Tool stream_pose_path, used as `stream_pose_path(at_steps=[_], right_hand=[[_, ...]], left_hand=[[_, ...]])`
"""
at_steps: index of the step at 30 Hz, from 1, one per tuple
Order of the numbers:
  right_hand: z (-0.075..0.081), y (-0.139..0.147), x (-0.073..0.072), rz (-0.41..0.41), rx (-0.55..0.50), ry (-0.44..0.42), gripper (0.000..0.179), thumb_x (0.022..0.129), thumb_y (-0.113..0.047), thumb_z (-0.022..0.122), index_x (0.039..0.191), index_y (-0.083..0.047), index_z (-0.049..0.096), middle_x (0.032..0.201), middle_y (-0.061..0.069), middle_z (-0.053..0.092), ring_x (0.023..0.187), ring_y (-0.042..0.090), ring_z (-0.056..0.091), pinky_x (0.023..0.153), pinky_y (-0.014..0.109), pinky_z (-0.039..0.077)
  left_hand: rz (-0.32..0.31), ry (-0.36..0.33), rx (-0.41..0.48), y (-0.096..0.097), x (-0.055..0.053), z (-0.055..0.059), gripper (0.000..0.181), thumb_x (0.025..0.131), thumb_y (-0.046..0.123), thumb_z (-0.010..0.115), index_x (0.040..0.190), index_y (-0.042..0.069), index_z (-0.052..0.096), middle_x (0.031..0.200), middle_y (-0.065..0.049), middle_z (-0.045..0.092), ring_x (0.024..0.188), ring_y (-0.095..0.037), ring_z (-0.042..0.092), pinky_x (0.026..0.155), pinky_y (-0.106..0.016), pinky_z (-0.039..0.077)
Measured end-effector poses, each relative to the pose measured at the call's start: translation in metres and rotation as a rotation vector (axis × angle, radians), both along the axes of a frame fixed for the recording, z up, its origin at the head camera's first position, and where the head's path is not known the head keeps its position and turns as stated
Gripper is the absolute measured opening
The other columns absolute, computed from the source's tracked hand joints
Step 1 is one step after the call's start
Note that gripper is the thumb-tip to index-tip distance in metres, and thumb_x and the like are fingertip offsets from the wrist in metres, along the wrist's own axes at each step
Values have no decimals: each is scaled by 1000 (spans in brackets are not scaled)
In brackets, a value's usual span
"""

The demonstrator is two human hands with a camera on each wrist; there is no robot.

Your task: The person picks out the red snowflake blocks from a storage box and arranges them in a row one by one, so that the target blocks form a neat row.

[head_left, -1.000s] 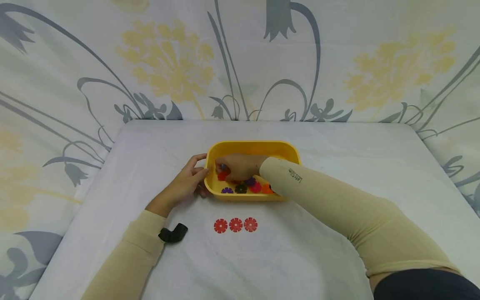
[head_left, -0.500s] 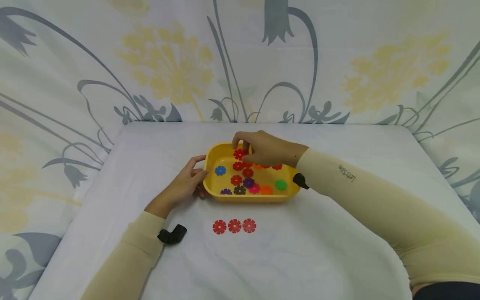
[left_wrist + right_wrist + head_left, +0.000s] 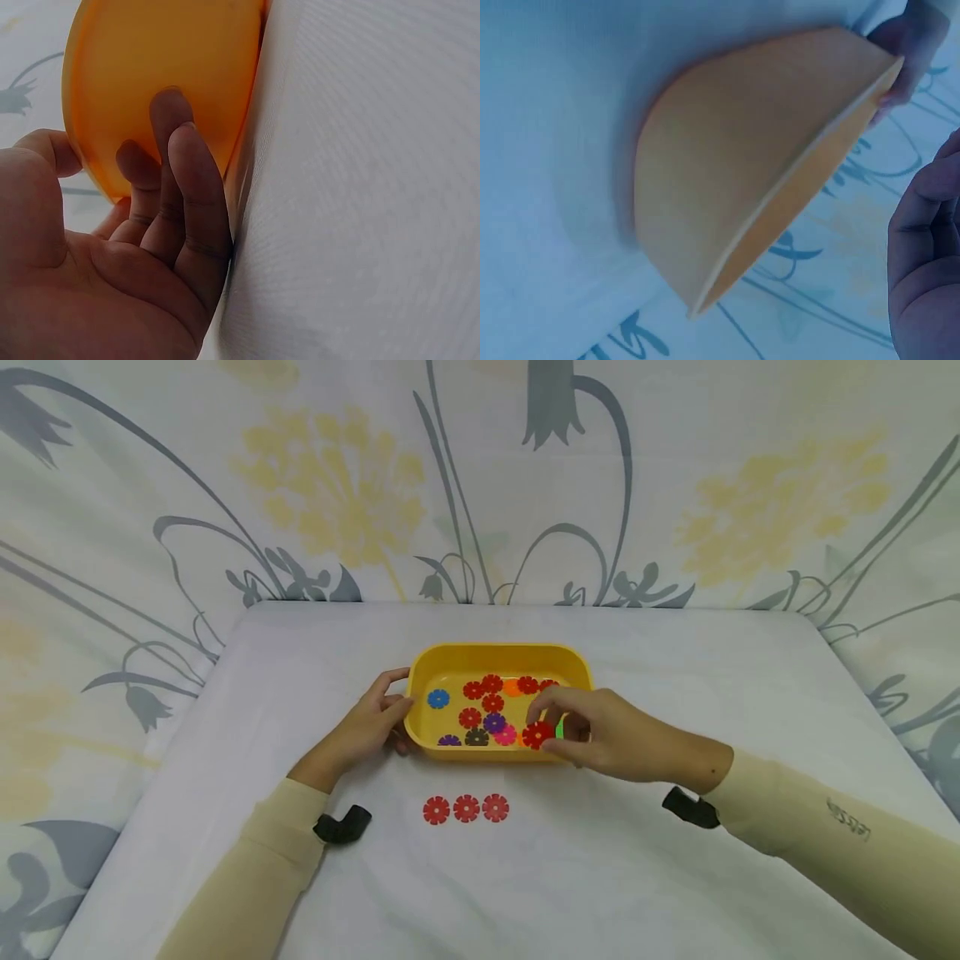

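My left hand (image 3: 360, 727) holds the left end of the yellow plastic tray (image 3: 498, 756), its thumb at the rim. In the left wrist view, its fingers (image 3: 196, 176) lie against the tray's outer wall. Thumb and fingers of my right hand (image 3: 626, 735) pinch a red notched plastic disc (image 3: 536, 737) above the tray's front right part. The right wrist view shows only part of that hand (image 3: 930, 262) beside the tray's outer wall (image 3: 705, 165); the pinched disc is hidden there.
Inside the tray lie several more red discs, plus blue (image 3: 438, 698), purple (image 3: 494, 722), dark (image 3: 476, 737), pink (image 3: 506, 735) and orange (image 3: 512, 687) ones. Three red discs (image 3: 466, 808) form a row on the white cloth (image 3: 600, 877) in front. A patterned fabric (image 3: 480, 485) hangs behind.
My right hand has risen from the tray's left part with a red disc between its fingers and moved right and toward me. My left hand has stayed at the tray's left end.
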State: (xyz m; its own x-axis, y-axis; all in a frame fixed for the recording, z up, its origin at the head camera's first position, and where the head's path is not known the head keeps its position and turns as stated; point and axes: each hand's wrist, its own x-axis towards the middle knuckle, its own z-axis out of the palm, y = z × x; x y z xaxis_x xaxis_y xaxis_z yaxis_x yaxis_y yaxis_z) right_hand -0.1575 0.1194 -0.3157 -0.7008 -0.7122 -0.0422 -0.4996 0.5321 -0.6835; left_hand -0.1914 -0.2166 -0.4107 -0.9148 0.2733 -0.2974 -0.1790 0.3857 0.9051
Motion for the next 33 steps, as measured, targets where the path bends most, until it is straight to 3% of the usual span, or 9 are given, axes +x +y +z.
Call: stream_pose_path(at_steps=[5,9,17,25,33], right_hand=[[-25,2,30,24,-80,-142,31,88,-18,77,115,-18,63,88,-6,66,62,8,58,58,23,55],[-48,-1,41,22,-82,-241,29,88,-19,77,114,-19,65,82,-7,67,59,6,58,57,22,54],[-78,-9,34,-6,-7,-201,27,86,-15,79,111,-15,67,76,-11,64,68,4,59,66,21,56],[-82,-15,27,-39,61,-209,28,85,-16,79,110,-13,67,71,-10,63,65,7,60,63,22,56],[-86,-15,27,-44,90,-162,24,86,-18,79,107,-13,68,71,-10,60,65,6,56,61,21,53]], left_hand=[[1,-8,-12,0,1,0,56,106,33,44,157,29,19,116,-17,65,77,-27,65,75,-33,59],[5,-9,-15,0,0,1,57,106,33,44,157,30,18,119,-16,64,78,-28,65,76,-33,59],[6,-16,-1,0,-1,0,57,107,32,44,157,30,18,118,-17,64,77,-28,65,75,-33,59],[11,-22,2,0,-1,0,57,107,32,44,157,31,18,121,-16,64,77,-29,65,74,-33,60],[12,-15,0,2,0,2,56,107,30,43,157,30,18,120,-17,64,76,-28,65,73,-33,60]])
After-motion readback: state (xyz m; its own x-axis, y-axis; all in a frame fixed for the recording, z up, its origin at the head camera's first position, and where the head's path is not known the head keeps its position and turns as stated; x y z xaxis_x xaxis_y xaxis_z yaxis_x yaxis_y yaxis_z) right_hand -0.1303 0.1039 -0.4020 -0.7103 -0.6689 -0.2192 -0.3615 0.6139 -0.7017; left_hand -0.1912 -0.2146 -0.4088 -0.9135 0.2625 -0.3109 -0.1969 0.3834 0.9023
